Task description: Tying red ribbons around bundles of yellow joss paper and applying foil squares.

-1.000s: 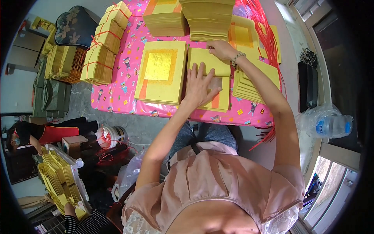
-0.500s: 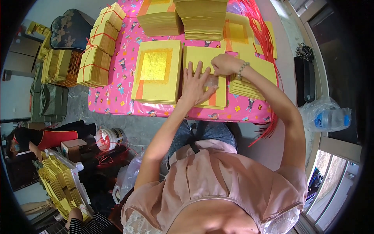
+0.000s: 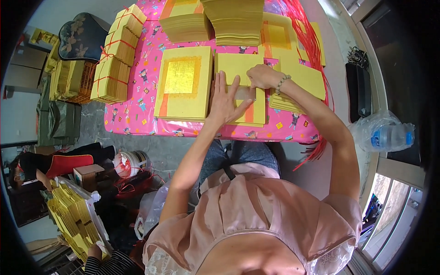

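My left hand (image 3: pixel 226 100) lies flat, fingers spread, on a yellow paper stack with an orange stripe (image 3: pixel 253 109) near the table's front edge. My right hand (image 3: pixel 262 76) wears a bead bracelet and pinches the top yellow sheet (image 3: pixel 237 67) of that stack, folding it over. Left of my hands lies a thick stack of yellow sheets with a gold foil square (image 3: pixel 184 84). To the right sits a fanned pile of plain yellow sheets (image 3: pixel 302 82).
The table has a pink patterned cloth (image 3: pixel 137 107). Tall paper stacks (image 3: pixel 234 18) stand at its far side, tied bundles (image 3: pixel 117 59) at its left, red strings (image 3: pixel 316 50) at its right. A plastic water bottle (image 3: pixel 385 134) lies at the right. Another person's hand (image 3: pixel 95 251) holds yellow sheets at the lower left.
My left hand slid forward and settled flat on the striped stack. My right hand drew in toward it, folding the top sheet.
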The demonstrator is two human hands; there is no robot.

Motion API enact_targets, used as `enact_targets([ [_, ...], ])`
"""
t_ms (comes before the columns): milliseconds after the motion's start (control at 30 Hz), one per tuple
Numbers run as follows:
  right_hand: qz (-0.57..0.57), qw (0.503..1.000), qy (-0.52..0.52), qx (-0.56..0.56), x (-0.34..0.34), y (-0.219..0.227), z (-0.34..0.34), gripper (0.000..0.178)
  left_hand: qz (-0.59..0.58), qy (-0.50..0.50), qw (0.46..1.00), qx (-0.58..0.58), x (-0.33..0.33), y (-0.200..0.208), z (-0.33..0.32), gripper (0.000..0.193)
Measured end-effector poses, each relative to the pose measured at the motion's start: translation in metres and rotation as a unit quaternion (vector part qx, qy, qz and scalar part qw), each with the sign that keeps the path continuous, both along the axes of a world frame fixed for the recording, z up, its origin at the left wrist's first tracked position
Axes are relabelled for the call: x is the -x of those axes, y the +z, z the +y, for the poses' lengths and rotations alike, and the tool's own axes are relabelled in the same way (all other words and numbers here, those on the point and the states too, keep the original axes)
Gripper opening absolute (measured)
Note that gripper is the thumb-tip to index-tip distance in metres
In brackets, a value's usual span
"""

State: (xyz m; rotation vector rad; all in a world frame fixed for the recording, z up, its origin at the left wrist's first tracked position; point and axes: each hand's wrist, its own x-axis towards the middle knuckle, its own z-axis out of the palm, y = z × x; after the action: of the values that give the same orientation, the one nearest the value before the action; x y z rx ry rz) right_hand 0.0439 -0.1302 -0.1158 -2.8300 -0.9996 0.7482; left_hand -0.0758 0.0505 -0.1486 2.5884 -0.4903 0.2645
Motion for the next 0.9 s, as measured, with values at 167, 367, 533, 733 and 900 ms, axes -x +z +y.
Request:
enact_targets([
  [167, -0.091, 0.993, 0.016, -0.077, 0.02, 0.02, 0.005, 0.041, 0.012, 0.009, 1.0, -0.008, 0.001, 0.001, 0.004, 0.089],
  [367, -0.145, 0.982, 0.06, -0.107, 0.019, 0.019, -0.005, 0.042, -0.018, -0.003, 0.999, -0.046, -0.006, 0.004, 0.005, 0.072],
  [533, -0.217, 0.965, 0.088, -0.119, 0.029, 0.021, -0.003, 0.029, 0.012, 0.036, 0.998, -0.05, -0.024, 0.031, 0.001, 0.063],
  [733, -0.221, 0.951, 0.027, -0.212, 0.009, 0.047, -0.028, 0.018, -0.153, 0.029, 0.986, -0.056, -0.064, 0.064, 0.001, 0.07],
  [900, -0.283, 0.932, -0.022, -0.228, 0.0, 0.083, -0.041, 0.018, -0.097, 0.086, 0.953, 0.274, -0.085, 0.085, -0.008, 0.093],
])
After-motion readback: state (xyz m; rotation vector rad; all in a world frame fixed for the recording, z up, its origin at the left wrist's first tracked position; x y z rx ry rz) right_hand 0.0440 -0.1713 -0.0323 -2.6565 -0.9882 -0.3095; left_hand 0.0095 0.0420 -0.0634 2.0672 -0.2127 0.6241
